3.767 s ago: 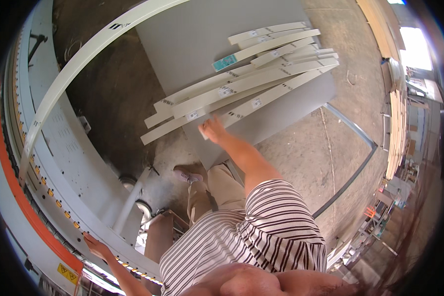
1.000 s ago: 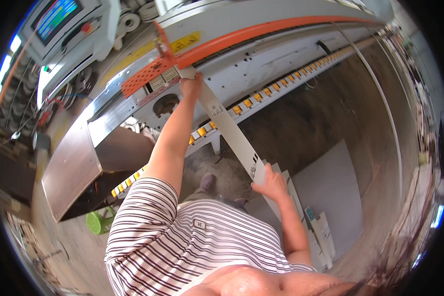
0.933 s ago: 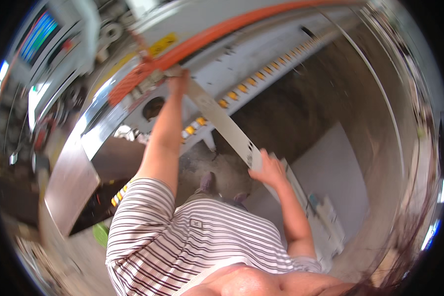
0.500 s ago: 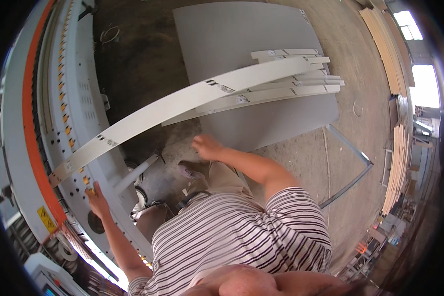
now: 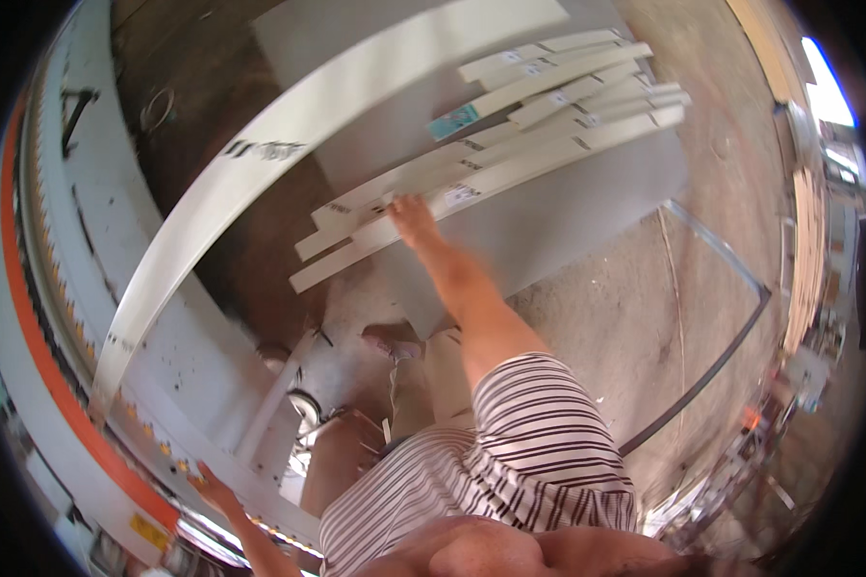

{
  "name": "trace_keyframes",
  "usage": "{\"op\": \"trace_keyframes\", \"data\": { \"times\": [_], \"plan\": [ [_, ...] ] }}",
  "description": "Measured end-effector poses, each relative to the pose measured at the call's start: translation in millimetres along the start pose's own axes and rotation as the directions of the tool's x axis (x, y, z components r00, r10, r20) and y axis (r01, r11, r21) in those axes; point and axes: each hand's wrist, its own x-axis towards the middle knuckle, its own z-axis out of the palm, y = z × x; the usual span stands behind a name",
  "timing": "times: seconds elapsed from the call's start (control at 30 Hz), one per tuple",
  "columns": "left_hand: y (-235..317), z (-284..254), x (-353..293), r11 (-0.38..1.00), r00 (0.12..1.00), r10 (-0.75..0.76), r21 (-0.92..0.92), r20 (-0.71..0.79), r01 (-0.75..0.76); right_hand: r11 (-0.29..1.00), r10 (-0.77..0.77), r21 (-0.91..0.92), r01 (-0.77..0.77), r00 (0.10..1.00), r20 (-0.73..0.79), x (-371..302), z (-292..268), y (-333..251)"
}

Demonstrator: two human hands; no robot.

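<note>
A long white board strip [image 5: 216, 178] runs from the machine's orange-edged side out over the floor, seeming bowed in this view. My left hand [image 5: 217, 492] is at the machine's edge near a row of small yellow parts, fingers extended and holding nothing visible. Stretched forward, my right hand [image 5: 416, 223] is over a pile of white board strips [image 5: 539, 163], its fingers curled together at one strip's edge. A small pale bit shows at the fingertips; what it is stays unclear. The strips lie on a large grey panel [image 5: 616, 197].
The long grey machine [image 5: 178, 337] with an orange band [image 5: 53, 361] takes up the left side. A dark metal frame [image 5: 712, 370] lies on the floor at right. Stacked boards [image 5: 810, 250] line the far right. A loose cable loop [image 5: 157, 109] is on the floor.
My right hand has moved forward from near my body to the pile of strips. The view has shifted, bringing more of the pile into sight. My left hand stays at the machine.
</note>
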Motion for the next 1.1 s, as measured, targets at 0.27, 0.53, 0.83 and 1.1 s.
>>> {"op": "trace_keyframes", "data": {
  "times": [0.27,0.53,0.83,1.1],
  "plan": [
    [-26,40,28,0.98,0.991,0.117,-0.155,-0.063,-0.126,0.995,0.084,0.026,-0.097,0.946,0.315,-65,57,-18],
    [158,51,-24,0.695,0.785,0.565,-0.366,-0.254,-0.618,0.931,-0.347,0.275,0.24,0.817,0.461,-187,9,-41],
    [217,-23,-159,0.311,0.628,0.748,-0.949,0.215,-0.045,0.617,-0.542,0.628,0.475,0.835,-0.099,-198,-209,-189],
    [143,-68,-166,0.137,0.795,0.581,-0.984,0.175,0.116,0.37,-0.711,0.685,0.628,0.666,-0.227,-181,-318,-316]
  ]
}}
